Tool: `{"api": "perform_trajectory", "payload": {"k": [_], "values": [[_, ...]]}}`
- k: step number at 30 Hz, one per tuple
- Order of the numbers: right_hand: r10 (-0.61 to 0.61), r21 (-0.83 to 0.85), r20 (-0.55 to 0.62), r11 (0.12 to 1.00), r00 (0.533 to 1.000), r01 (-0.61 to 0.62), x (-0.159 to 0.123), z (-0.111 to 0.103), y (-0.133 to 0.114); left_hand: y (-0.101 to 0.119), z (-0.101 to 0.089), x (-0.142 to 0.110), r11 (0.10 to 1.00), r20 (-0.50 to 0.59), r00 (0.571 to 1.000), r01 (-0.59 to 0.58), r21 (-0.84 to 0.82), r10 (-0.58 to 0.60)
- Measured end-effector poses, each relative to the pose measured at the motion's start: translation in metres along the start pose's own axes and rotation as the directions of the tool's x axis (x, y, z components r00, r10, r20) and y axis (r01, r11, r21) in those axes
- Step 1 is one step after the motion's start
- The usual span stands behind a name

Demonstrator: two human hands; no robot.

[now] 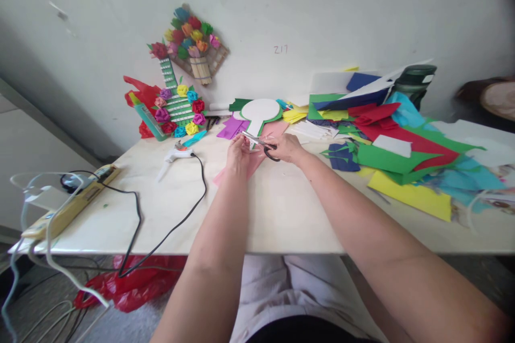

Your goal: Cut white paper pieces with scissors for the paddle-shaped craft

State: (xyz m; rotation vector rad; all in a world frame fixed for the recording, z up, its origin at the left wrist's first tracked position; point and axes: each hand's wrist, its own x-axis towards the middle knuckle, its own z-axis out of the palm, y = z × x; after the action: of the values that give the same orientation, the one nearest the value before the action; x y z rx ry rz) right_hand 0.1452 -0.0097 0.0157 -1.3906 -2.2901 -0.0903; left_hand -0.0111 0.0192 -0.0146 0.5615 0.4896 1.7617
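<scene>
My right hand [285, 148] grips black-handled scissors [261, 144] whose blades point left toward my left hand [237, 154]. My left hand pinches a pink sheet of paper [251, 163] that lies on the white table [281, 209] and meets the scissor blades. Just beyond the hands lie a white round paddle shape backed in green [260, 111], a purple paper piece [232, 127] and more pink paper [277, 128].
A white glue gun [175, 156] with a black cord lies left of my hands. A power strip [72, 201] sits at the table's left edge. Paper-flower crafts [179, 107] lean on the wall. Coloured sheets [402, 150] pile up at the right. A red bag [132, 284] lies on the floor.
</scene>
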Motion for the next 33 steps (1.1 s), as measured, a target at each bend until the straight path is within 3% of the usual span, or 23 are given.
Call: {"api": "perform_trajectory", "payload": {"k": [33], "values": [[0.024,-0.023,-0.024,0.999,0.999,-0.024,-0.0007,-0.0010,-0.0040,0.0001,0.0067,-0.0041,0.996,-0.037,0.999,0.029,0.082,-0.026]]}}
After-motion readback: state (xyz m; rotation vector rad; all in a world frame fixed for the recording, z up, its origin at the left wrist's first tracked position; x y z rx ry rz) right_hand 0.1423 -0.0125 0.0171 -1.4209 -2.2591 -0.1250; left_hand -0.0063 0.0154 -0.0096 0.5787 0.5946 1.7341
